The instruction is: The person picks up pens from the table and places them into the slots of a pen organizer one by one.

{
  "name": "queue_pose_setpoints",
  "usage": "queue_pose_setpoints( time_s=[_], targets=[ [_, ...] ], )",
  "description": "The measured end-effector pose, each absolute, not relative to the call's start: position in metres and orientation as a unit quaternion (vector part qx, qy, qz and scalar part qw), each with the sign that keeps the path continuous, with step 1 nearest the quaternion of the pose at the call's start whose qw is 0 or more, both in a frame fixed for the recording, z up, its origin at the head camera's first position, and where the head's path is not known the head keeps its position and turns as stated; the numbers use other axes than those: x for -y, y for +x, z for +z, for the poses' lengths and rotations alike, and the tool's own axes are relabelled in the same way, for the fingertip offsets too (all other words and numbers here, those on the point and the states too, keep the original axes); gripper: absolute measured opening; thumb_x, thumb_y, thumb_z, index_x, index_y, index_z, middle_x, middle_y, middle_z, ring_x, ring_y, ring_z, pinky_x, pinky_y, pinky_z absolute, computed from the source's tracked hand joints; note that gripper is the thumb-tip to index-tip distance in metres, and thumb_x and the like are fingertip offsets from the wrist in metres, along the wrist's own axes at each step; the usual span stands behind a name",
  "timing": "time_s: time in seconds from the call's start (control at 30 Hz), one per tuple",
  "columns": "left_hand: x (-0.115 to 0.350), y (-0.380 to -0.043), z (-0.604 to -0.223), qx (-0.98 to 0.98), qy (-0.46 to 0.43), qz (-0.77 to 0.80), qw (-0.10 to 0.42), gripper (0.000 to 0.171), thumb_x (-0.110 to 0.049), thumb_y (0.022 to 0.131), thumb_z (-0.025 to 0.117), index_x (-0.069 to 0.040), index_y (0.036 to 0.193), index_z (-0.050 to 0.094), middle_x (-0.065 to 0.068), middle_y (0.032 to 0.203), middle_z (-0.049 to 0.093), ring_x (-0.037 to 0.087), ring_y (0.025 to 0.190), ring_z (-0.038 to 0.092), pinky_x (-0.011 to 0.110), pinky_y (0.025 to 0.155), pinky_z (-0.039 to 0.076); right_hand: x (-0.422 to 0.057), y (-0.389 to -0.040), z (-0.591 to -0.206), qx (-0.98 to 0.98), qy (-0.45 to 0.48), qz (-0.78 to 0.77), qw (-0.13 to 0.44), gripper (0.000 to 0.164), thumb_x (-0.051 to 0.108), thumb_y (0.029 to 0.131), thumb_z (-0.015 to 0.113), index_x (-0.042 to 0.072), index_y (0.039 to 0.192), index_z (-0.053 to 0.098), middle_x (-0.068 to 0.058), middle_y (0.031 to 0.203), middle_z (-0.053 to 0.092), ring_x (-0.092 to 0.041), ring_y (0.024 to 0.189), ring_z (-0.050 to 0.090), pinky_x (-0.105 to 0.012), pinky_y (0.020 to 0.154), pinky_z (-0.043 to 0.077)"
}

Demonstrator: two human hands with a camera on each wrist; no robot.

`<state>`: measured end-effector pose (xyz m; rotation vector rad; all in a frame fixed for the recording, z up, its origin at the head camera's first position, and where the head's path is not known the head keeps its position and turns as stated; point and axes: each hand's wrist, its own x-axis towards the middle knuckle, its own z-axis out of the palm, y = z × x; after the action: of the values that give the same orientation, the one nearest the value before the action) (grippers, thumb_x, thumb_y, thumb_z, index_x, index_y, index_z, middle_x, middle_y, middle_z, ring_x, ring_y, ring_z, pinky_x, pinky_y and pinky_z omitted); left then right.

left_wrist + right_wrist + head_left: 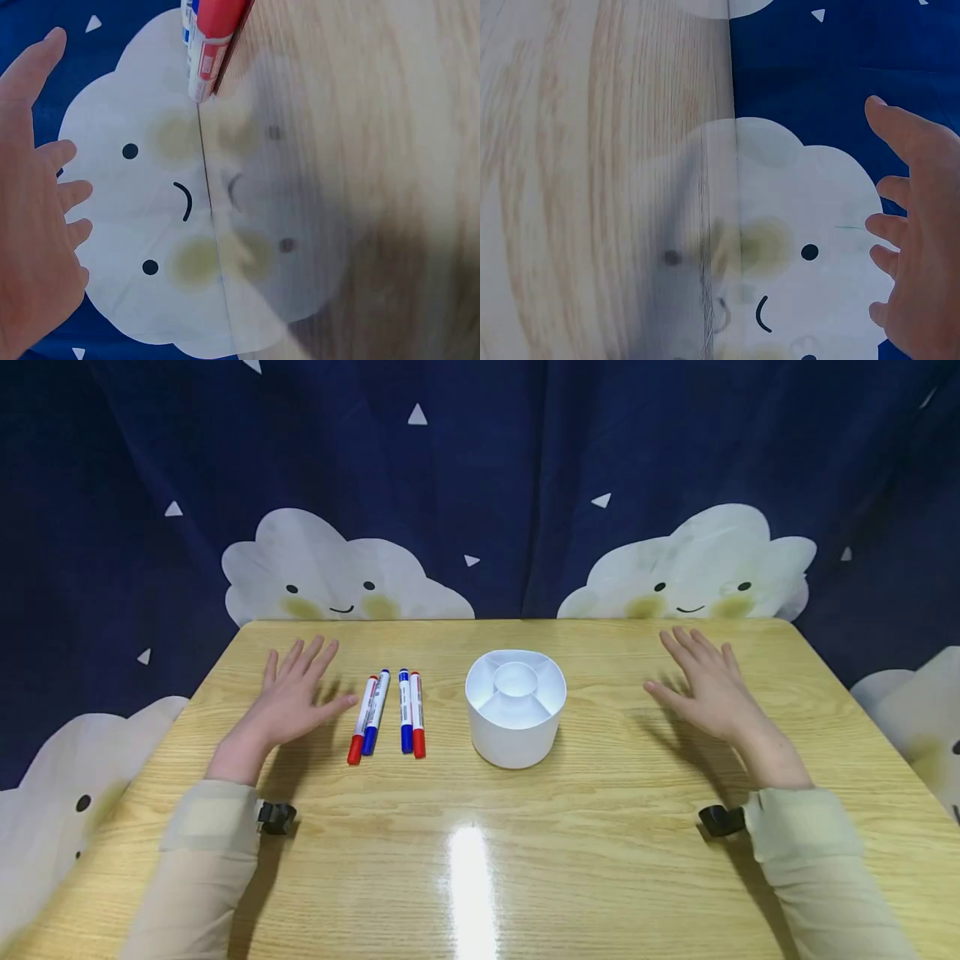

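My left hand hovers over the left part of the table with fingers spread, holding nothing. Just right of its thumb lie a red-capped marker and a blue-capped marker, side by side and slightly slanted. Another blue-capped marker and red-capped marker lie next to them, caps toward me. A white round organizer with a central cup and compartments stands upright right of the markers. My right hand, fingers extended, is above the table's right side with nothing in it. In the left wrist view, a red marker cap shows at the top.
The wooden table ends at a dark blue curtain printed with clouds and triangles. A black wrist device sticks out from the left sleeve, and a similar black device from the right sleeve.
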<state>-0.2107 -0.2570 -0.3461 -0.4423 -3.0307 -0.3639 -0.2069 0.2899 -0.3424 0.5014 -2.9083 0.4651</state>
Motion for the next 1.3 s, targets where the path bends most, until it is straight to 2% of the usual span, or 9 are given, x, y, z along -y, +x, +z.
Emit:
queue_pose_setpoints(
  time_s=[0.13,0.33,0.47,0.63,0.77,0.87,1.13,1.3],
  targets=[
    [0.255,-0.211,-0.349,0.981,-0.144,-0.127,0.028,0.086,-0.056,0.083,0.05,-0.015,0.147,0.01,0.016,0.152,0.007,0.038,0.138,0.0,0.054,0.107,-0.014,-0.285,-0.207,-0.341,0.967,0.174,0.167,0.076,0.076,0.047,0.088,0.049,0.013,0.146,0.015,-0.017,0.151,0.013,-0.032,0.139,0.002,-0.054,0.108,-0.011],
    [0.251,-0.216,-0.355,0.978,-0.151,-0.143,0.031,0.08,-0.046,0.085,0.055,-0.007,0.144,0.019,0.021,0.147,0.02,0.041,0.135,0.013,0.057,0.108,-0.005,-0.275,-0.209,-0.34,0.949,0.203,0.23,0.08,0.073,0.039,0.087,0.055,0.011,0.145,0.02,-0.016,0.15,0.017,-0.031,0.14,0.003,-0.054,0.109,-0.007],
    [0.243,-0.219,-0.355,0.976,-0.137,-0.165,0.03,0.071,-0.039,0.086,0.056,-0.004,0.141,0.027,0.023,0.142,0.03,0.042,0.131,0.023,0.057,0.108,0.008,-0.265,-0.211,-0.338,0.931,0.218,0.283,0.073,0.073,0.035,0.086,0.059,0.016,0.145,0.021,-0.012,0.15,0.017,-0.027,0.14,0.002,-0.052,0.11,-0.006],
    [0.232,-0.222,-0.356,0.974,-0.103,-0.2,0.015,0.062,-0.035,0.089,0.053,-0.002,0.138,0.034,0.024,0.137,0.037,0.043,0.129,0.027,0.058,0.104,0.021,-0.251,-0.211,-0.334,0.917,0.214,0.332,0.046,0.073,0.033,0.084,0.063,0.026,0.144,0.023,-0.004,0.151,0.018,-0.024,0.14,0.004,-0.061,0.107,0.006],
    [0.224,-0.226,-0.359,0.97,-0.079,-0.229,0.005,0.057,-0.031,0.09,0.053,-0.002,0.135,0.037,0.023,0.13,0.045,0.041,0.121,0.04,0.055,0.097,0.035,-0.24,-0.211,-0.334,0.908,0.224,0.352,0.039,0.075,0.03,0.081,0.067,0.026,0.144,0.026,-0.001,0.15,0.02,-0.023,0.14,0.007,-0.063,0.105,0.012],
    [0.219,-0.229,-0.36,0.967,-0.063,-0.248,0.002,0.055,-0.029,0.089,0.054,-0.001,0.134,0.039,0.023,0.124,0.049,0.038,0.107,0.052,0.05,0.088,0.043,-0.232,-0.212,-0.335,0.902,0.235,0.36,0.036,0.077,0.028,0.079,0.069,0.025,0.143,0.027,0.0,0.15,0.022,-0.023,0.14,0.008,-0.062,0.105,0.013],
    [0.212,-0.234,-0.364,0.963,-0.03,-0.267,-0.012,0.051,-0.025,0.089,0.054,-0.001,0.132,0.04,0.023,0.12,0.05,0.035,0.101,0.054,0.046,0.084,0.047,-0.215,-0.213,-0.336,0.887,0.265,0.377,0.018,0.077,0.028,0.078,0.071,0.025,0.142,0.029,0.0,0.148,0.027,-0.023,0.138,0.017,-0.058,0.106,0.018],
    [0.212,-0.238,-0.367,0.961,-0.017,-0.274,-0.035,0.052,-0.023,0.089,0.055,0.0,0.132,0.04,0.024,0.118,0.052,0.034,0.099,0.052,0.044,0.082,0.046,-0.207,-0.214,-0.338,0.862,0.305,0.405,0.01,0.078,0.018,0.076,0.073,0.016,0.142,0.03,-0.004,0.145,0.033,-0.024,0.134,0.028,-0.05,0.107,0.024]
  ],
)
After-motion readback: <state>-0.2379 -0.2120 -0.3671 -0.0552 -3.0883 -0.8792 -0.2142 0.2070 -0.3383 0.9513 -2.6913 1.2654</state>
